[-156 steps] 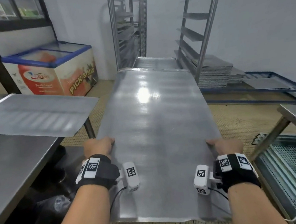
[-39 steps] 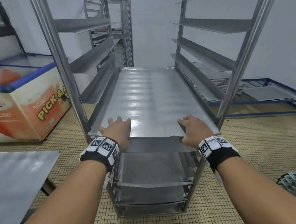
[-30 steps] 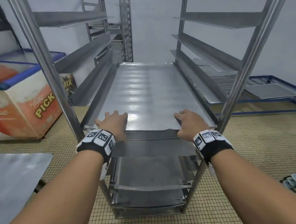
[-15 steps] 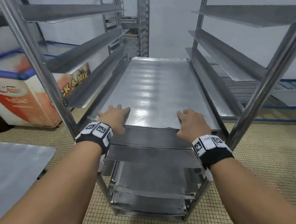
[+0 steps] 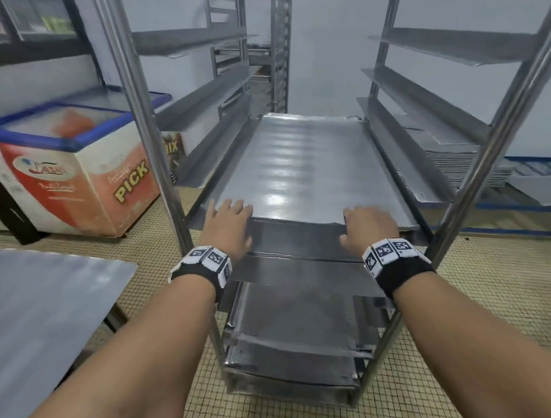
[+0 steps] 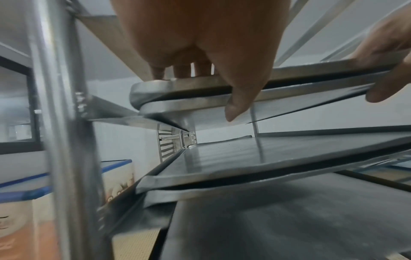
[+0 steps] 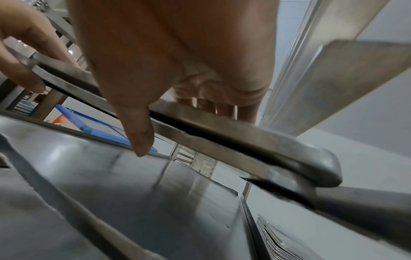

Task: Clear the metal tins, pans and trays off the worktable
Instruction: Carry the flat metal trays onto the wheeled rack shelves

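Note:
A large flat metal tray (image 5: 297, 168) lies on the side rails of a tall steel rack (image 5: 151, 136), deep between its posts. My left hand (image 5: 228, 223) rests on the tray's near left edge with its fingers spread flat on top. My right hand (image 5: 368, 225) lies on the near right edge. In the left wrist view the fingers (image 6: 182, 70) sit on the tray rim (image 6: 300, 70) and the thumb hangs straight down in front of it. The right wrist view shows the same on the rim (image 7: 222, 126). A second tray (image 5: 296, 240) sits just beneath.
More trays (image 5: 292, 322) fill the rack's lower rails. Another flat metal tray (image 5: 39, 307) lies on the worktable at the left. A chest freezer (image 5: 70, 177) stands left of the rack. A stack of trays (image 5: 453, 163) sits low behind the rack at the right.
I carried the tray from the worktable to the rack. Over the last second it slid deeper along the rails, with both hands staying on its near edge.

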